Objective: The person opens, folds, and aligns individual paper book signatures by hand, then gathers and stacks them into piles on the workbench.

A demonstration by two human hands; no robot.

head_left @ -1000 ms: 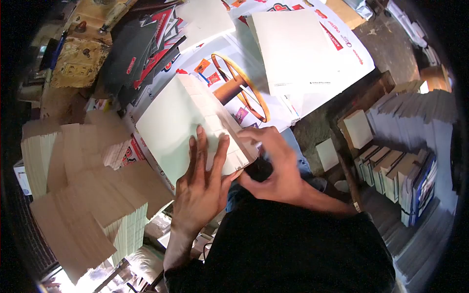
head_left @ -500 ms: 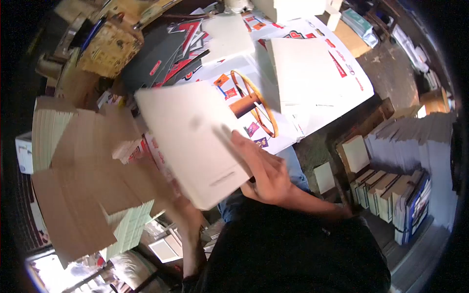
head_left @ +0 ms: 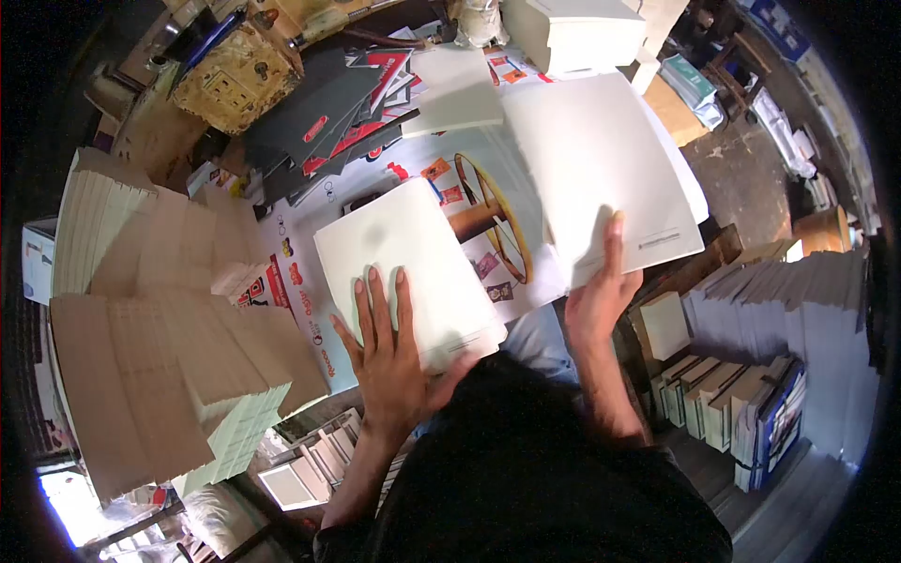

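My left hand (head_left: 389,371) lies flat with spread fingers on a white unbound book block (head_left: 399,244), which rests on the printed sheet covering the table. To the right, a larger stack of white pages (head_left: 605,150) has a small line of print near its lower edge. My right hand (head_left: 605,300) grips that stack's near edge, thumb on top and the other fingers mostly hidden beneath. Between the two piles, a picture of a brown and yellow ring-shaped object (head_left: 493,220) shows on the printed sheet.
Tall stacks of brown-covered book blocks (head_left: 131,375) stand at left. Dark and red printed covers (head_left: 319,122) lie at the back, near a worn yellow box (head_left: 239,80). A thick white block (head_left: 577,38) sits at the far edge. Books (head_left: 723,394) and paper piles fill the right.
The book block that my right hand held tilted above the table now lies flat under my left hand. My right hand has moved right to the other white stack.
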